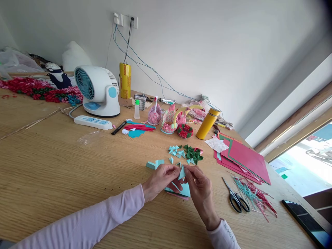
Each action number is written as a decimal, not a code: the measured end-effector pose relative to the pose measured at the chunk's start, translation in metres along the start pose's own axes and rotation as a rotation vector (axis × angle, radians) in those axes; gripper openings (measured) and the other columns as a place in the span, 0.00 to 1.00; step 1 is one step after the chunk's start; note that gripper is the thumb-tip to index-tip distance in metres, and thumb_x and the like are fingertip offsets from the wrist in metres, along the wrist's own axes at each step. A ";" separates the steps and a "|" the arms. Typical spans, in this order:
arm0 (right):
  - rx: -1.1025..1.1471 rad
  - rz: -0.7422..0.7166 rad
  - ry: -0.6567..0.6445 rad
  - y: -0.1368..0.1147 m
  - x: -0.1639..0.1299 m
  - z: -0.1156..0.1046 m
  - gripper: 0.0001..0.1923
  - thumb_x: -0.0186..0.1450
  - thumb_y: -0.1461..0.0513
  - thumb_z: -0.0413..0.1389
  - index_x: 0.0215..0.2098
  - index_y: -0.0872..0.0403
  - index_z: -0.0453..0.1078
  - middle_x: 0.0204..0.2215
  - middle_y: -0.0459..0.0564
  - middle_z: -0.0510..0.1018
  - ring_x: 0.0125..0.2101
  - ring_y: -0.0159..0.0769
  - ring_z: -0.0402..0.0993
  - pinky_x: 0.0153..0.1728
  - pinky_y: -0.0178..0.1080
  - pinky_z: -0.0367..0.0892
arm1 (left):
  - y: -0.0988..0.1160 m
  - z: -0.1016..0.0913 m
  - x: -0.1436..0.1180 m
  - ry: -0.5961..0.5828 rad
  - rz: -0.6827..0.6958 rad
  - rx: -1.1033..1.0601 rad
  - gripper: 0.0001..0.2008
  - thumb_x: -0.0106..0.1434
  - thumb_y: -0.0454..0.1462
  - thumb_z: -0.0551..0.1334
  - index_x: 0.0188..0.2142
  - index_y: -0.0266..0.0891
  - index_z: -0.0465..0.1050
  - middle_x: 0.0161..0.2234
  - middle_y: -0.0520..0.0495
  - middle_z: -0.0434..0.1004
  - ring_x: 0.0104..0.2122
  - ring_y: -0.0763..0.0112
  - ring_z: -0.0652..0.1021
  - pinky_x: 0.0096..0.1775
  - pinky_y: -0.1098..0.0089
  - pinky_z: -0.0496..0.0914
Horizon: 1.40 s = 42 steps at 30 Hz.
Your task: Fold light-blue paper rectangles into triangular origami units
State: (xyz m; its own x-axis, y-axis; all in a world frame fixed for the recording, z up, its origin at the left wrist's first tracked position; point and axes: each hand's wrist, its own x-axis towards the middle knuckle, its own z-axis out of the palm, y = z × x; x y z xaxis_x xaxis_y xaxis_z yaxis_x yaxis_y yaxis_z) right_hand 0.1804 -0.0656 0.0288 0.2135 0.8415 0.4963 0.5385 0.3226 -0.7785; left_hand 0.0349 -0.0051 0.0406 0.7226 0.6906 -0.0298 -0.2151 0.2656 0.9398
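Between my two hands is a small folded piece of light blue paper (182, 172). My left hand (166, 176) pinches its left side, and my right hand (198, 180) pinches its right side. Below them lies a stack of light blue paper (184, 191) with a pink sheet under it, partly hidden by my fingers. Left of the fingers are light blue paper strips (155, 164). Just beyond sit several light blue folded triangles (176, 151) beside a pile of dark green triangles (194, 154).
Black-handled scissors (235, 197) lie to the right beside thin paper offcuts (255, 195) and a phone (306, 221). Red paper sheets (246, 159) are further back. A yellow bottle (208, 123), folded paper swans (169, 119), a power strip (92, 122) and a fan (98, 90) stand behind.
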 end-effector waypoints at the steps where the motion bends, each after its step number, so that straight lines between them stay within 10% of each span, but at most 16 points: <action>1: -0.005 0.002 0.010 0.000 0.000 0.000 0.10 0.68 0.59 0.52 0.41 0.53 0.74 0.28 0.47 0.73 0.26 0.32 0.72 0.29 0.35 0.66 | -0.001 0.000 -0.001 -0.022 -0.025 -0.026 0.21 0.56 0.51 0.65 0.31 0.32 0.69 0.28 0.48 0.74 0.24 0.73 0.78 0.25 0.74 0.72; 23: 0.092 -0.013 -0.170 -0.006 0.001 -0.003 0.09 0.66 0.58 0.55 0.33 0.54 0.74 0.29 0.48 0.74 0.26 0.32 0.70 0.29 0.35 0.67 | 0.001 -0.013 -0.010 -0.025 -0.018 0.120 0.18 0.56 0.46 0.66 0.35 0.32 0.72 0.33 0.44 0.78 0.25 0.73 0.78 0.21 0.78 0.66; 42: 0.300 0.329 -0.240 -0.008 0.004 -0.004 0.18 0.61 0.49 0.58 0.29 0.57 0.70 0.26 0.51 0.79 0.21 0.30 0.69 0.23 0.33 0.65 | 0.003 -0.010 -0.010 0.033 0.106 0.254 0.19 0.59 0.48 0.62 0.35 0.32 0.70 0.27 0.44 0.77 0.23 0.69 0.78 0.19 0.77 0.65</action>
State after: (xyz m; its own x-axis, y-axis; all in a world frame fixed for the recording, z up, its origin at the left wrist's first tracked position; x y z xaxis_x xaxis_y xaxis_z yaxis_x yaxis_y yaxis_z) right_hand 0.1804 -0.0668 0.0381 0.1205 0.9840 0.1311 0.2086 0.1040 -0.9725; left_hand 0.0207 -0.0050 0.0402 0.6817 0.7286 0.0664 -0.1137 0.0158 0.9934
